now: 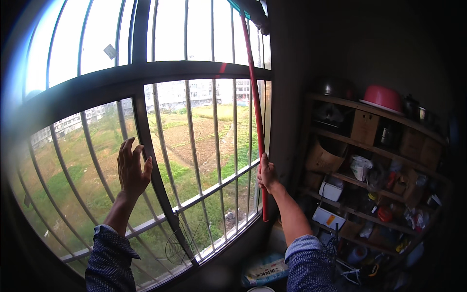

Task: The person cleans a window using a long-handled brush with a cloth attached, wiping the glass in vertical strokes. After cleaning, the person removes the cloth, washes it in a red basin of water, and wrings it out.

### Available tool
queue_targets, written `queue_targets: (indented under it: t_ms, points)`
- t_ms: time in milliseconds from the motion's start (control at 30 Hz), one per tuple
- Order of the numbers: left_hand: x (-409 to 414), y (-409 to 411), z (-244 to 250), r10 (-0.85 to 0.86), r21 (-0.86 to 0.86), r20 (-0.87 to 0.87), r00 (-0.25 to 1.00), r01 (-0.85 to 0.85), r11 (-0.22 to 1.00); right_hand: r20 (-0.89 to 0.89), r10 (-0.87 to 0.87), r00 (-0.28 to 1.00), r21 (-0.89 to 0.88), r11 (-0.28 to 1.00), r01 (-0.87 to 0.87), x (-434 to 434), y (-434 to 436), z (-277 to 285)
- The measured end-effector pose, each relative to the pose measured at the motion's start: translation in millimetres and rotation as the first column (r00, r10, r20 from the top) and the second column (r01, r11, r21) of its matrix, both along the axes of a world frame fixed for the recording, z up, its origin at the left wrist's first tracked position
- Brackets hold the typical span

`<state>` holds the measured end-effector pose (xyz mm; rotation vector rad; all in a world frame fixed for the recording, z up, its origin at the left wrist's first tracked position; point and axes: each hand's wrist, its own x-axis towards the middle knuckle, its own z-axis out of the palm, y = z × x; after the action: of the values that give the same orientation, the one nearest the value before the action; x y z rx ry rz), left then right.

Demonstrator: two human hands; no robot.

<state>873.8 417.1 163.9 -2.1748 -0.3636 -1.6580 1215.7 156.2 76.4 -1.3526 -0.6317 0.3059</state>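
My right hand (268,173) is wrapped around a long red pole (255,91) near its lower end. The pole rises almost upright along the right side of the window. At its top is a green-blue head (239,7) with dark, ragged material (257,16) beside it, partly cut off by the picture's upper edge. My left hand (133,168) is raised with its fingers apart and slightly bent, holding nothing. It is nearest to the dark upright window frame (144,135); whether the fingertips touch that frame cannot be told.
Metal bars (217,146) stand behind the window, with a field beyond. A round wire guard (188,241) is at the lower window. On the right, a shelf unit (365,144) holds boxes, pots and a pink basin (383,98). A printed bag (264,272) lies below.
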Motion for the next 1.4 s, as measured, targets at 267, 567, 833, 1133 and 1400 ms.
queue_targets:
  t_ms: [267,567,833,1133,1400]
  points:
    - [15.3,7.7,1.3,0.059,0.077,-0.095,0.994,-0.052,0.996,-0.051,-0.004,0.999,-0.016,1.0,0.003,9.2,10.0,-1.2]
    - [47.5,4.2,3.2,0.118,0.062,0.028,0.993,-0.12,0.991,-0.118,0.034,0.992,-0.012,0.999,-0.036,-19.5,-27.7,-154.1]
    - [82.9,13.8,-14.1,0.273,0.016,0.03,0.962,-0.274,0.962,-0.031,-0.03,0.999,-0.016,0.999,0.03,23.4,-15.9,-79.4]
    - [84.4,11.7,-13.2,0.246,0.008,0.016,0.969,-0.247,0.969,-0.037,-0.019,0.999,0.002,1.0,0.019,32.1,25.8,21.2]
    - [74.6,14.7,-14.1,0.252,0.003,-0.007,0.968,-0.252,0.968,-0.12,0.127,0.985,0.009,0.992,-0.127,-25.1,19.6,-91.9]
